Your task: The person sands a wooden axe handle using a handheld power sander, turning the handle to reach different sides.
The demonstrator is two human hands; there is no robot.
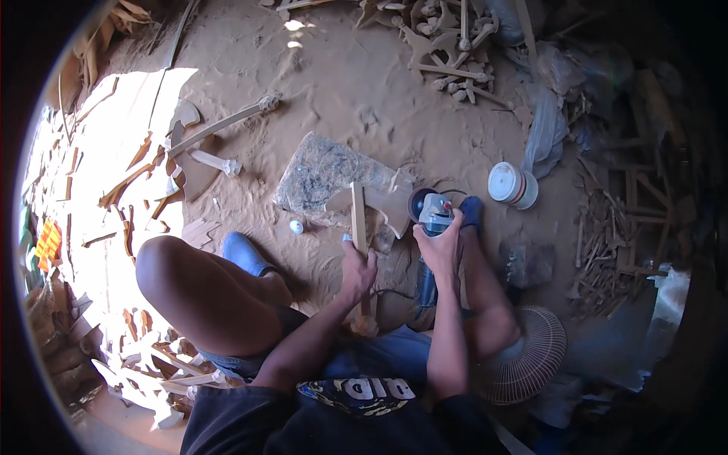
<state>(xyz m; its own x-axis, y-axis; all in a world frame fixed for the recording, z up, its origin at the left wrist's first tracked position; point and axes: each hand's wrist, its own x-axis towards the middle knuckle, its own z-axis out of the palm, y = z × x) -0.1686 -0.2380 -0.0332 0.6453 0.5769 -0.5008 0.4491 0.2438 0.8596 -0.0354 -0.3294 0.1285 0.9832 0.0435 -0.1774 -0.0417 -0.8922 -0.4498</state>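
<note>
My left hand point(359, 269) is closed round the shaft of a pale wooden axe-shaped piece point(359, 216). Its broad curved head reaches right, in front of a rough grey stone block point(315, 171). In my right hand point(446, 246) is an angle grinder point(426, 284) with a blue body, gripped near its head. The grinder's dark round disc point(417, 203) is close to the right end of the wooden head; whether they touch I cannot tell. The far side of the disc and part of the grinder are hidden by my fingers.
Several wooden axe pieces point(216, 129) lie on the sandy ground at left. A white bucket point(506, 182) stands at right, with a wire fan guard point(538, 353) beside my leg. Scrap wood point(455, 57) is heaped at far right. A small white bottle point(296, 227) lies near the stone.
</note>
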